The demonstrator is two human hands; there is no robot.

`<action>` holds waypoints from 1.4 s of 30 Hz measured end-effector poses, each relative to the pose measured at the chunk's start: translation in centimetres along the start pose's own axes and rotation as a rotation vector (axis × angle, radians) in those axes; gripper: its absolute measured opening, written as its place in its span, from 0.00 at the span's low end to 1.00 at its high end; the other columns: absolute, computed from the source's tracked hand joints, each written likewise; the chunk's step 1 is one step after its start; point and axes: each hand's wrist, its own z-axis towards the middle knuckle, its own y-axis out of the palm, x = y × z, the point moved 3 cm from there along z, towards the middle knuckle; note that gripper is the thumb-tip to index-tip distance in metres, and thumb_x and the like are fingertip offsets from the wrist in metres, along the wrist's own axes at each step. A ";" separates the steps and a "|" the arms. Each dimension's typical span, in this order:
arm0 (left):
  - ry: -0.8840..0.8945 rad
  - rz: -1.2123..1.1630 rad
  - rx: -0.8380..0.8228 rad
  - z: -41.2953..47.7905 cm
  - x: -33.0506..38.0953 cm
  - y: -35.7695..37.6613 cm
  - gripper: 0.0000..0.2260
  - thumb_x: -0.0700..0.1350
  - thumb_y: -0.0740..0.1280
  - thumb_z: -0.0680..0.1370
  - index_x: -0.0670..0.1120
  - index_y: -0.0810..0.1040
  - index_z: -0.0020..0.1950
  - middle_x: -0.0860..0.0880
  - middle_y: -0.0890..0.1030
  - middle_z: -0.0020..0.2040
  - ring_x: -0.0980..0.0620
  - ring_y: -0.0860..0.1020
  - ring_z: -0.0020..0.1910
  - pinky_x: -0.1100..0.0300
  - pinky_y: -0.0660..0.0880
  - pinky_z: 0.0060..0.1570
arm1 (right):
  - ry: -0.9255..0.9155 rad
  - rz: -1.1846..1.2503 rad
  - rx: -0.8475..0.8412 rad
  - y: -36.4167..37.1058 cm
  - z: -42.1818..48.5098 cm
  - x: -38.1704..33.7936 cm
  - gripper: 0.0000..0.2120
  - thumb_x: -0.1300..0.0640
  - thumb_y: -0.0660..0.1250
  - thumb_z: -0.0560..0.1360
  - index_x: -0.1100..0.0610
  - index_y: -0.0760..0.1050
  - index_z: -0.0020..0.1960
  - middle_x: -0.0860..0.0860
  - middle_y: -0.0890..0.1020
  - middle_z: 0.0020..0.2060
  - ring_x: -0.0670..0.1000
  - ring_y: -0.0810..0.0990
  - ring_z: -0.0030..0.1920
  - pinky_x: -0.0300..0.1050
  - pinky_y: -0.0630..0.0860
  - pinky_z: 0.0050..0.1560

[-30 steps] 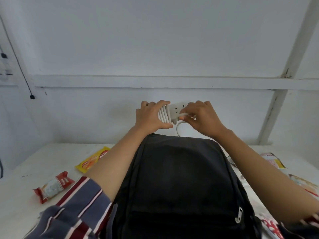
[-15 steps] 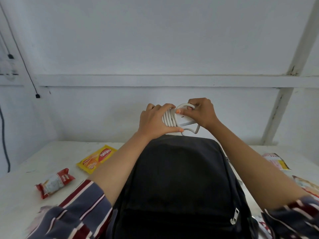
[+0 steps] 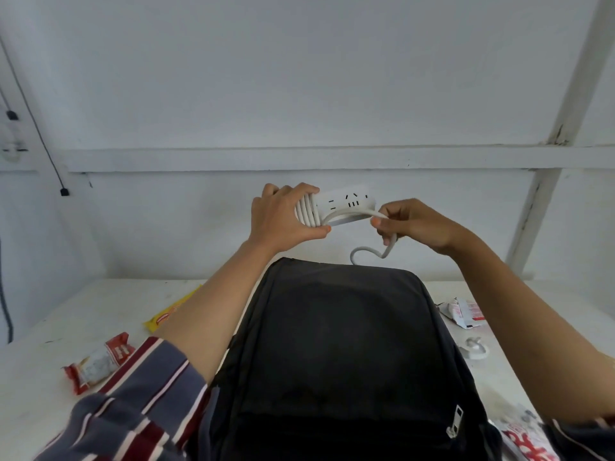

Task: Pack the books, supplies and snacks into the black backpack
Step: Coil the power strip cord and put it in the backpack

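The black backpack (image 3: pixel 339 354) lies flat on the white table in front of me, a zipper pull at its lower right. Above its far end I hold a white power strip (image 3: pixel 346 204), sockets facing me. My left hand (image 3: pixel 283 217) grips the strip's left end, where several turns of white cord are wound around it. My right hand (image 3: pixel 412 224) pinches the loose white cord (image 3: pixel 369 252), which loops down behind the bag's top edge.
Left of the bag lie a yellow snack packet (image 3: pixel 166 316) and a red-and-white snack packet (image 3: pixel 100 361). To the right are a red-and-white wrapper (image 3: pixel 464 312), a small white hook (image 3: pixel 474 347) and a printed packet (image 3: pixel 525 440). A white wall with a ledge stands behind the table.
The power strip has turned so its sockets face me. My right hand has pulled away to the right, drawing the cord out from the strip for another turn.
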 end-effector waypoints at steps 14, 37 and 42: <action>0.363 -0.060 -0.126 -2.1 4.0 0.9 0.40 0.65 0.66 0.63 0.61 0.58 0.73 0.52 0.76 0.48 0.52 0.69 0.49 0.56 0.70 0.46 | -0.121 0.132 0.282 -0.4 1.8 0.4 0.05 0.68 0.66 0.73 0.60 0.79 0.41 0.52 0.80 0.29 0.45 0.75 0.27 0.35 0.71 0.29; -0.049 0.147 0.028 -0.4 2.7 3.1 0.30 0.66 0.66 0.69 0.62 0.64 0.69 0.48 0.76 0.55 0.47 0.68 0.56 0.55 0.62 0.47 | 0.081 -0.045 0.223 5.6 0.2 4.9 0.14 0.52 0.58 0.80 0.58 0.76 0.56 0.45 0.78 0.42 0.44 0.76 0.41 0.40 0.71 0.51; -0.077 0.127 0.035 0.2 2.7 3.1 0.31 0.67 0.65 0.69 0.63 0.63 0.70 0.48 0.75 0.56 0.47 0.67 0.56 0.56 0.60 0.47 | 0.057 -0.205 0.188 4.4 -0.1 5.0 0.16 0.48 0.56 0.80 0.47 0.72 0.65 0.50 0.77 0.62 0.46 0.75 0.55 0.53 0.62 0.68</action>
